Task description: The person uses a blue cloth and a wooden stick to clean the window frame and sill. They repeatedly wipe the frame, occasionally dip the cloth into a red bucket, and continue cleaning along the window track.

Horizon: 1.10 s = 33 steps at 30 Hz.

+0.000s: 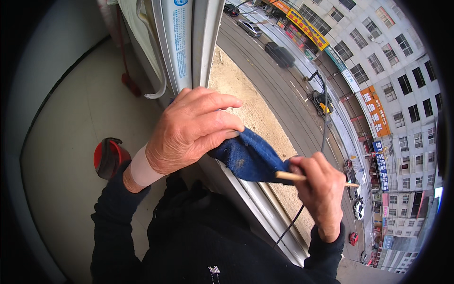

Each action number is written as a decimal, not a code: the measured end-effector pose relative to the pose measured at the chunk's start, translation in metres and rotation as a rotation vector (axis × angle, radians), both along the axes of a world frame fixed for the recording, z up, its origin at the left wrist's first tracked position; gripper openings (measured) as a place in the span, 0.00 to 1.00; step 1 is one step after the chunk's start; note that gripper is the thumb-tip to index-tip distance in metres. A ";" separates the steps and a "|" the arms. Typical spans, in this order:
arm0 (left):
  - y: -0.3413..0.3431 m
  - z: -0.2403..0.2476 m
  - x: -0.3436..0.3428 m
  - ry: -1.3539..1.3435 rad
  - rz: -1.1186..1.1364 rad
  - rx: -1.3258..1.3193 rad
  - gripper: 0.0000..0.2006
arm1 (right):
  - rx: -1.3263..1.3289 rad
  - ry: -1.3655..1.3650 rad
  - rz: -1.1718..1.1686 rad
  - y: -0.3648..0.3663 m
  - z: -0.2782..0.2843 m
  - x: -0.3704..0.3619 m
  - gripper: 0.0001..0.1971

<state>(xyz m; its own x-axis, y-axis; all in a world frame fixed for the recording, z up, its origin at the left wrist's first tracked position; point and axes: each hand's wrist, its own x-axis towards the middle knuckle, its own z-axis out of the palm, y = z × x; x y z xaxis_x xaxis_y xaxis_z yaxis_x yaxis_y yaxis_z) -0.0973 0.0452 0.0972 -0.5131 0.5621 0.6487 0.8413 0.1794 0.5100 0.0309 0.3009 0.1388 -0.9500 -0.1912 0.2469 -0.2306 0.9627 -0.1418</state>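
Pinches blue cloth (250, 156) by its upper edge w/ L hand (198, 125), closing thumb & nearest finger on it; extends another finger above, just off the fabric. Wears pale band (144, 168) round L wrist, w/ black sleeve (113, 222) below. Curls R hand (319, 187) tight round thin wooden stick (289, 176), w/ one end poking out L in front of cloth & the other showing past the hand on the R. Seems to meet cloth's lower R end w/ R fingertips too; can't tell whether gripping or only touching there, given the overlap.

Spreads cloth btwn both hands, above sandy-coloured ledge (241, 90) & nr lower window track (255, 199). Holds L hand close by upright window frame (203, 47), R hand farther out over ledge, w/ black cable (292, 222) passing behind.

Has red bucket (125, 154) on floor to L, w/ dark cloth (109, 161) draped in it. Looks out & down, beyond ledge, on street (283, 102) w/ cars, small excavator (323, 105) & pale bldgs opp.
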 end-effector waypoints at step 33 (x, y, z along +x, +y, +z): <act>-0.003 -0.051 -0.001 -0.014 0.033 -0.212 0.13 | -0.050 -0.144 0.134 -0.038 -0.039 0.010 0.10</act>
